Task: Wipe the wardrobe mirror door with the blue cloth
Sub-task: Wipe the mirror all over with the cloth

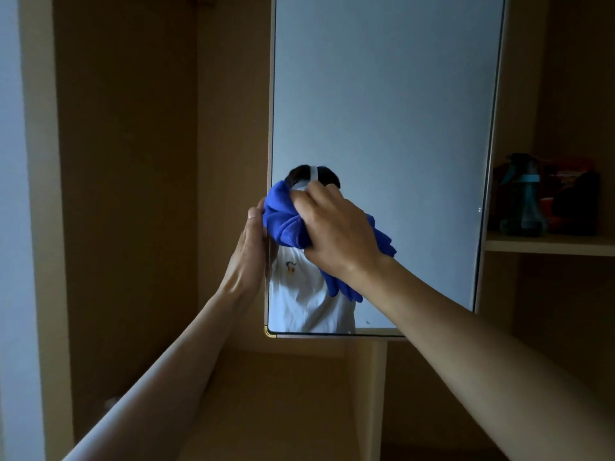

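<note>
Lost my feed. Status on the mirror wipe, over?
Right hand grips cloth, pressed on mirror, low left. Left hand flat against mirror's left edge. Nothing in the way.

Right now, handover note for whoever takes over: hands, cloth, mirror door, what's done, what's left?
Right hand: grips the bunched blue cloth, pressing it on the glass, low and near the left edge.
Left hand: flat against the left edge of the mirror door, steadying it.
Done: cloth is on the glass; nothing shows which areas are already wiped.
Left: probably the upper and right glass; brace the door while wiping.
</note>
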A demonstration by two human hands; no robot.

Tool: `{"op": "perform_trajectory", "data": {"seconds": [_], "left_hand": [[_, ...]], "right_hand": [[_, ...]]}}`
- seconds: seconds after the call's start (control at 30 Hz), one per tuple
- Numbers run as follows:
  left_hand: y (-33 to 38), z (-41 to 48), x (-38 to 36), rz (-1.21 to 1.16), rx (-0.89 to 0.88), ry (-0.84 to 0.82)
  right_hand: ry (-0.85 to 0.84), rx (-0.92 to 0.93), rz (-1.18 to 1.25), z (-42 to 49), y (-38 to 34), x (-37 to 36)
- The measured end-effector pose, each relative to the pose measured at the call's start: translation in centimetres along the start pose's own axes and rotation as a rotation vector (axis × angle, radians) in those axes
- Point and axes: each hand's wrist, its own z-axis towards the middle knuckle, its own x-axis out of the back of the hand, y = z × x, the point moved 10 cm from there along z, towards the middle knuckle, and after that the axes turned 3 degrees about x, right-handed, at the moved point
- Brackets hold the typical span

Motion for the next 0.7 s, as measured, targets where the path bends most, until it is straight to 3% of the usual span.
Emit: {"op": "perform_trajectory", "data": {"seconds": [0.2,0.7], "left_hand": [[-1.4,-0.2,0.9,-0.009,0.067,0.027],[-3.3,-0.8,1.0,-0.029,0.078,0.011]], "right_hand": [[-0.087,0.156,0.049,0.1,-1.0,-0.6],[-0.014,0.133,-0.014,-1.7,-1.7,-1.2]]}}
